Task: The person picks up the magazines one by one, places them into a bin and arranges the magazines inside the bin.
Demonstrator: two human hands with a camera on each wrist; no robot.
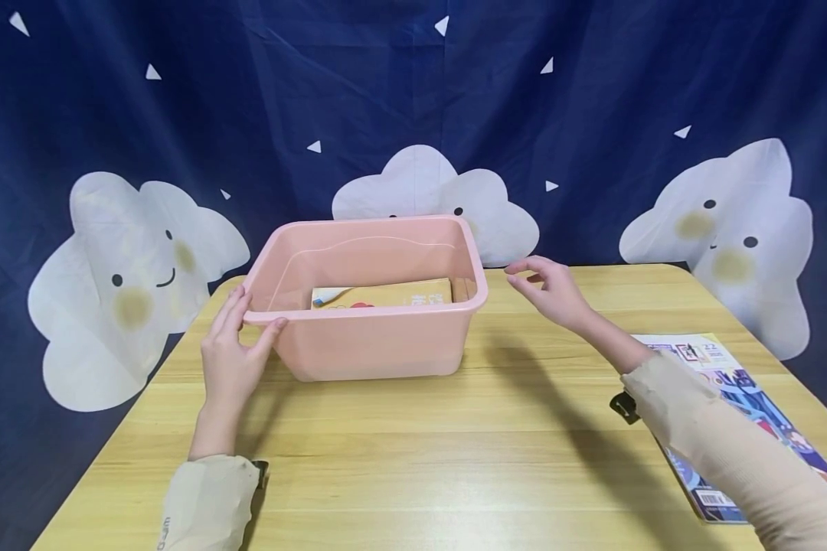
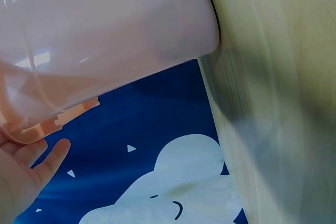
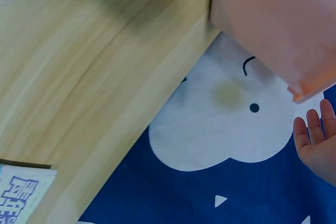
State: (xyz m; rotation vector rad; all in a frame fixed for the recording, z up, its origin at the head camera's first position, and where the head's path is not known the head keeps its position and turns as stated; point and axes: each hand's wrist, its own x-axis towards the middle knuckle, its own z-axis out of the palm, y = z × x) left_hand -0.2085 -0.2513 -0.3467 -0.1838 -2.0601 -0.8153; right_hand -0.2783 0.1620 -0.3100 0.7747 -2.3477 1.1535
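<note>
A pink plastic storage bin (image 1: 372,344) stands upright on the wooden table, and inside it lies a yellow book (image 1: 400,295) whose lower part is hidden by the front wall. At the bin's front left corner, my left hand (image 1: 233,367) grips the rim, thumb on the front and fingers along the left side. The left wrist view has the fingers of that hand close under the rim. To the right of the bin, apart from its rim, my right hand (image 1: 550,291) is raised with loosely bent fingers and holds nothing.
A colourful magazine (image 1: 751,405) lies on the table (image 1: 413,459) at the right, partly beneath my right forearm. Behind the table hangs a dark blue curtain (image 1: 276,92) with white clouds and small triangles.
</note>
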